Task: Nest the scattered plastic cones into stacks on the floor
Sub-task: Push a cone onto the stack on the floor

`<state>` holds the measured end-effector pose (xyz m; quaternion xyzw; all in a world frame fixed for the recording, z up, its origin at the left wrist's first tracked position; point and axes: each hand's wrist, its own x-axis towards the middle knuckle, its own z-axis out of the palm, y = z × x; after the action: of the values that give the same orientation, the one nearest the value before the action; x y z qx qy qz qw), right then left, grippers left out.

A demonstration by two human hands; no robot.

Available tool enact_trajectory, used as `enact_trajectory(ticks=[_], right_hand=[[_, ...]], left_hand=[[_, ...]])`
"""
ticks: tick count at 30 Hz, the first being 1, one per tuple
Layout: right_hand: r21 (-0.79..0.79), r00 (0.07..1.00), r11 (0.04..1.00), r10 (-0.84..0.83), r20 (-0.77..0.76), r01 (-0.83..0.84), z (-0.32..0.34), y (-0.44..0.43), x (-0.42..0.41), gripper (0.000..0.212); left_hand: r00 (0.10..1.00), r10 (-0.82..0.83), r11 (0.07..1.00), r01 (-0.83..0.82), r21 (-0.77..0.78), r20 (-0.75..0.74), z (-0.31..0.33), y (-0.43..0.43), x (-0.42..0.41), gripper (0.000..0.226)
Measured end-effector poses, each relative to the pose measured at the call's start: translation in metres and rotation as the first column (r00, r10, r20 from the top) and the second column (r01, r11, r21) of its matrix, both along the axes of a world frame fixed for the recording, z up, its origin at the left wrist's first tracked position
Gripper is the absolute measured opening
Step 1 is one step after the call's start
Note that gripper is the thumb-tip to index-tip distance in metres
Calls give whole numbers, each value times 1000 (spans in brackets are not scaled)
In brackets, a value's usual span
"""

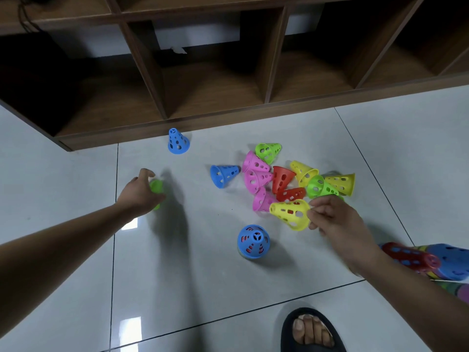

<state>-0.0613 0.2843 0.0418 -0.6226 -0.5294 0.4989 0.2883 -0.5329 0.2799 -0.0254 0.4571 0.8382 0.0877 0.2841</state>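
My left hand (140, 193) curls over a green cone (156, 188) on the floor at left; the cone is blurred and partly hidden by the fingers. My right hand (335, 219) pinches the rim of a yellow cone (289, 213) lying on its side at the near edge of a pile of pink, red, yellow and green cones (281, 177). An upright stack topped by a blue cone (253, 241) stands in front of the pile. One blue cone (224, 174) lies on its side; another blue cone (177, 142) stands upright by the shelf.
A wooden shelf unit (228, 72) with open compartments runs along the back. A lying stack of red and blue cones (426, 260) rests at the right edge. My foot in a dark slipper (311, 329) is at the bottom. The floor is pale tile.
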Motion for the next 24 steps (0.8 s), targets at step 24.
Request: enact_trajectory(ticks=[24], right_hand=[[-364, 965, 918, 61, -256, -155, -9, -28, -43, 10]], left_hand=[[632, -439, 855, 77, 512, 638, 118, -46, 166, 42]])
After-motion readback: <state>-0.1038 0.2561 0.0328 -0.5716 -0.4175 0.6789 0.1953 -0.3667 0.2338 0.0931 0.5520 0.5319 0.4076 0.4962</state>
